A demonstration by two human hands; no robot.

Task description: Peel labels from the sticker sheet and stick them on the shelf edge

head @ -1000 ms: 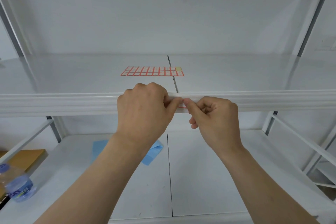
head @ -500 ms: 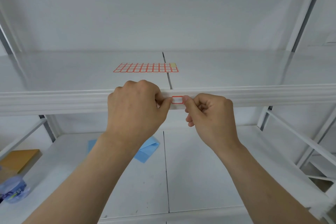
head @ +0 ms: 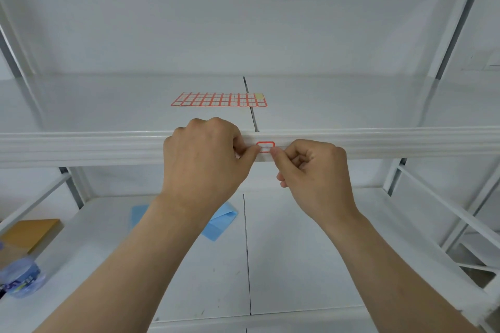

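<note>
1. One small white label with a red border [head: 265, 147] sits on the white ribbed front edge of the shelf [head: 108, 147], just below the seam between the two shelf boards. Its long axis runs left to right along the edge, and its face points towards the camera.
2. One sheet of red-bordered white stickers [head: 218, 99] lies flat on the white shelf board behind, its long axis also left to right. At its right end, a few cells show bare yellowish backing.
3. Two bare hands are at the label. The left hand [head: 204, 162] is curled, its thumb tip touching the label's left end. The right hand [head: 313, 170] is curled too, its thumb tip touching the label's lower right corner. Neither hand clamps anything; both thumbs rest against the edge.
4. The other fingers of both hands are folded under and mostly hidden.
5. On the lower shelf, one light blue folded sheet [head: 221, 222] is partly covered by the left forearm.
6. One brown flat piece [head: 29, 232] and one clear plastic bottle with a blue label [head: 20, 278] are cut off at the left border.
</note>
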